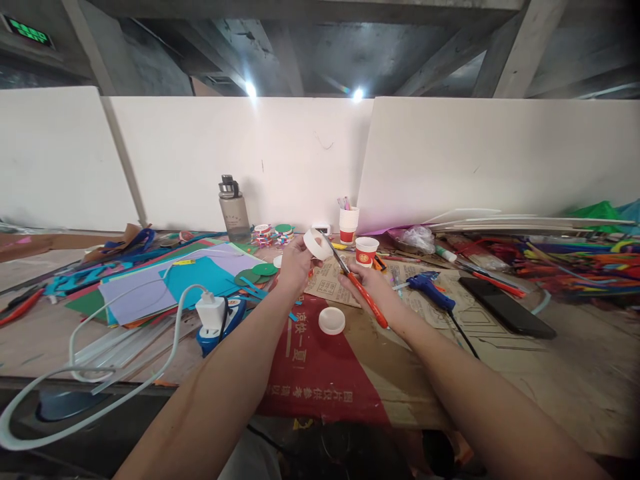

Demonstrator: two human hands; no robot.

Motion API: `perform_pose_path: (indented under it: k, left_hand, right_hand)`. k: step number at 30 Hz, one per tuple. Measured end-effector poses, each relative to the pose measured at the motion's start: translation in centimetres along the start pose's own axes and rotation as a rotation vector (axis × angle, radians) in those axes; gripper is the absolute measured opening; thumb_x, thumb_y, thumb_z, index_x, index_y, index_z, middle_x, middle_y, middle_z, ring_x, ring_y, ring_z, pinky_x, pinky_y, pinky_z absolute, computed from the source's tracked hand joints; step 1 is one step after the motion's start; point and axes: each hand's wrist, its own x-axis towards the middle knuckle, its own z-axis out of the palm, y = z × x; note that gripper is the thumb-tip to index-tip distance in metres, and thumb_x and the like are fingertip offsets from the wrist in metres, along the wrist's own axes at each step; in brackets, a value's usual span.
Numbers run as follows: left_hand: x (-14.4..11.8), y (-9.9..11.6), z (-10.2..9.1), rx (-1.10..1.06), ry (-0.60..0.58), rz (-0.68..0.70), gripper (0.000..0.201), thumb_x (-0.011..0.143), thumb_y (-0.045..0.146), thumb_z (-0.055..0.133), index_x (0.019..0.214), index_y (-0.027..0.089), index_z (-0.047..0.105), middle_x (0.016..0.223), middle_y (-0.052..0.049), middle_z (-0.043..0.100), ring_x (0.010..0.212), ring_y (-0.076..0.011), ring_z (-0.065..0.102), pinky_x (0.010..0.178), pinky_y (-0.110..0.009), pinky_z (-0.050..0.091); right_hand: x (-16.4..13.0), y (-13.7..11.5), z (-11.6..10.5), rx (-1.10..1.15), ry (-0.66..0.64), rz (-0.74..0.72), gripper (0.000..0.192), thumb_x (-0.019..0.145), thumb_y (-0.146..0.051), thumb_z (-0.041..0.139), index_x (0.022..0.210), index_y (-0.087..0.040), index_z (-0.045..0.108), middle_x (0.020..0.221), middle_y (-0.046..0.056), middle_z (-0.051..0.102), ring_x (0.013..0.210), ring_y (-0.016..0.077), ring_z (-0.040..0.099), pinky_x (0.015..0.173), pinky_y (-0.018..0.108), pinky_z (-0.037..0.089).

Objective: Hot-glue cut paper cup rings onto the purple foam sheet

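Note:
My left hand [295, 265] pinches a white paper ring [318, 245], which looks like a cut section of a paper cup. In my right hand [373, 287] is a pair of red-handled scissors [367, 300], its metal blades reaching up to the ring's right edge. Whether the blades bite into the paper cannot be made out. Below my hands, a shallow white round cup piece [331, 321] lies on the red and brown cardboard [320, 373]. Just behind my right hand stands a red and white paper cup [367, 251].
Stacked cups [349, 225] and a water bottle [233, 212] stand by the white board. Coloured paper sheets [145, 287], a white plug [210, 312] and its cable lie left. On the right are a blue glue gun [431, 290], a black phone [505, 307] and bundled coloured strips [575, 257].

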Motion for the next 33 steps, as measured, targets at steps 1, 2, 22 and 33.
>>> perform_pose_path:
  k: [1, 2, 22, 33]
  left_hand:
    - [-0.02, 0.05, 0.0, 0.003, 0.0, -0.001, 0.037, 0.054, 0.037, 0.084, 0.071, 0.015, 0.061, 0.063, 0.002, 0.06, 0.048, -0.0073, 0.049, 0.042, -0.02, 0.038]
    - [-0.04, 0.08, 0.04, 0.004, -0.003, -0.005, 0.036, 0.053, 0.036, 0.084, 0.071, 0.014, 0.061, 0.063, 0.002, 0.06, 0.048, -0.007, 0.049, 0.042, -0.02, 0.038]
    - [0.0, 0.65, 0.4, -0.043, -0.102, -0.21, 0.038, 0.048, 0.024, 0.084, 0.063, 0.015, 0.051, 0.055, 0.004, 0.056, 0.044, -0.0054, 0.046, 0.042, -0.019, 0.033]
    - [0.14, 0.2, -0.17, -0.024, 0.044, -0.048, 0.043, 0.052, 0.042, 0.086, 0.076, 0.015, 0.062, 0.068, 0.001, 0.061, 0.055, -0.0085, 0.052, 0.047, -0.021, 0.04]
  right_hand:
    - [0.01, 0.09, 0.04, -0.006, 0.001, -0.009, 0.024, 0.085, -0.043, 0.052, 0.076, -0.021, 0.052, 0.059, -0.004, 0.045, 0.054, 0.0132, 0.041, 0.055, 0.027, 0.034]
    - [0.03, 0.19, 0.09, -0.009, 0.001, -0.018, 0.023, 0.085, -0.043, 0.052, 0.076, -0.021, 0.051, 0.06, -0.003, 0.046, 0.055, 0.0135, 0.042, 0.056, 0.027, 0.034]
    - [0.09, 0.37, 0.25, -0.07, 0.057, -0.044, 0.019, 0.083, -0.039, 0.051, 0.074, -0.022, 0.05, 0.064, -0.001, 0.053, 0.057, 0.0141, 0.046, 0.058, 0.026, 0.038]
    - [0.15, 0.87, 0.64, -0.08, 0.047, -0.056, 0.015, 0.082, -0.031, 0.051, 0.071, -0.021, 0.052, 0.062, -0.002, 0.051, 0.056, 0.0127, 0.045, 0.058, 0.026, 0.037]
